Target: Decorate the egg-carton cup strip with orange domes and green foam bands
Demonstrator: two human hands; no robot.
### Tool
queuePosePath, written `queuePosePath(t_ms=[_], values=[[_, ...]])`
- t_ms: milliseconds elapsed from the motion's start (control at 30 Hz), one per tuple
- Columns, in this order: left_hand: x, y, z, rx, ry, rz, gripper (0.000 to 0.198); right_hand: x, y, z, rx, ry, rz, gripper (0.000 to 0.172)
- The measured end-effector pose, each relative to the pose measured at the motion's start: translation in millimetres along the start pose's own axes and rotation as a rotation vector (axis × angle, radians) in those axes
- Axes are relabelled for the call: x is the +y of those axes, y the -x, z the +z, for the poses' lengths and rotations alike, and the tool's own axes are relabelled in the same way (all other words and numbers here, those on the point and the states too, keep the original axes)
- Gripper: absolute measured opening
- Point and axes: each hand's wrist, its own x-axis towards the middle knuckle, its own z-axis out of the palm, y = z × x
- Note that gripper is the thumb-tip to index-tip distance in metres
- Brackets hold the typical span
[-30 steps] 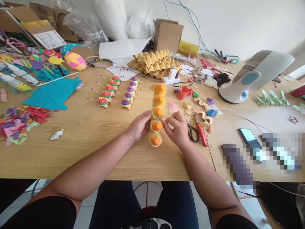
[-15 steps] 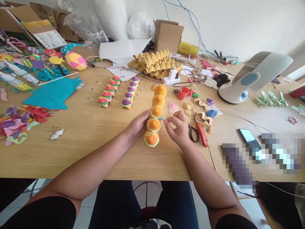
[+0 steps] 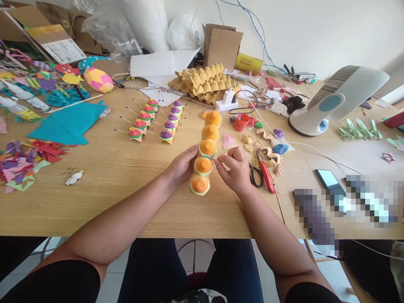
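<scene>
A strip of egg carton [image 3: 209,133] with several orange-topped bumps runs away from me above the table. Pale green bands ring the three bumps nearest me. My left hand [image 3: 185,165] is closed on its left edge, the fingertips partly hidden beside the third bump. Pinched in my right hand [image 3: 232,168] is a thin blue stick [image 3: 208,157], its tip touching the strip at the green band of the third bump. Farther left stand two finished-looking carton strips, one with red and green bumps [image 3: 140,123] and one with purple bumps [image 3: 169,125], both with thin sticks poking out.
Right of my right hand lie black-handled scissors [image 3: 256,176] and a red cutter [image 3: 267,173]. Beyond are a red cup [image 3: 241,122], bagged clay [image 3: 280,149] and a white fan [image 3: 331,105]. Stacked egg trays [image 3: 205,82] sit at the back; paper scraps [image 3: 28,162] lie left.
The blue stick has shifted slightly along the green band of the third bump, and my right hand has moved slightly left. My left hand keeps its hold on the strip.
</scene>
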Motion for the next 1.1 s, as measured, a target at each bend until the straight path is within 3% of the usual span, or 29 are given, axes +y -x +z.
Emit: queuePosePath(t_ms=[433,667,1100], values=[[1,0,1.2,0.013,-0.028,-0.004,0.023,-2,-1,-2,-0.013,0.012,0.032,0.020],[8,4,5.8,0.029,0.020,-0.123,0.027,-1,-1,-2,0.022,-0.125,0.033,0.013],[14,9,12.6,0.022,0.046,-0.213,0.028,-1,-2,1,-0.069,-0.067,0.073,0.020]])
